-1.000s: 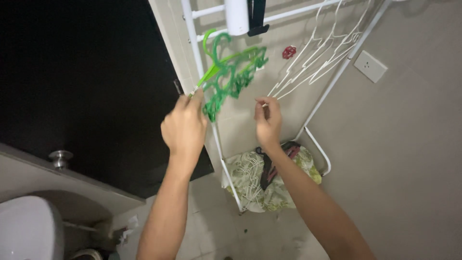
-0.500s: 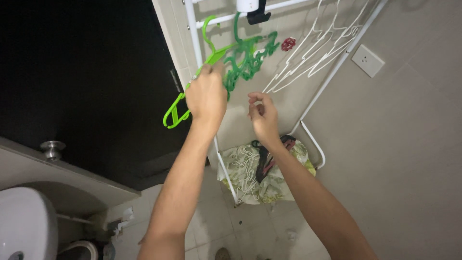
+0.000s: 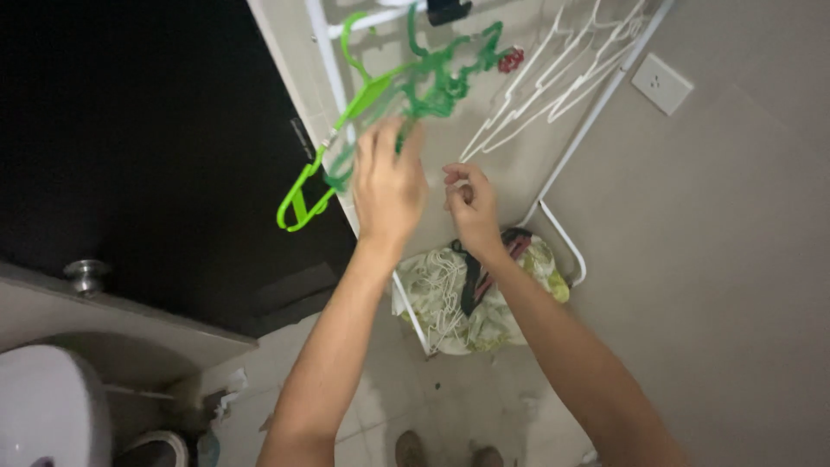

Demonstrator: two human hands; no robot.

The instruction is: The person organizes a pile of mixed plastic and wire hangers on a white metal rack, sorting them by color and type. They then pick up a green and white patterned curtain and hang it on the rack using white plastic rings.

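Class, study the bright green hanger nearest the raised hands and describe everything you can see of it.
The bright green hanger looks like glossy plastic, with a hook at its top and a looped end at its lower left. It hangs tilted, sloping down to the left before the dark doorway. The left hand is raised against it; the actual grip is hidden. Darker green hangers bunch beside it.

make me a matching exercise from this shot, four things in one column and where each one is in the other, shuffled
Things:
1. bright green plastic hanger
2. white plastic hangers
3. white wall socket
4. patterned cloth bundle

Places:
a. on the grey wall, upper right
b. low down inside the white metal rack
c. hanging on the rack, right of the green ones
d. at the left hand, sticking out to its left

Pairs: 1-d, 2-c, 3-a, 4-b
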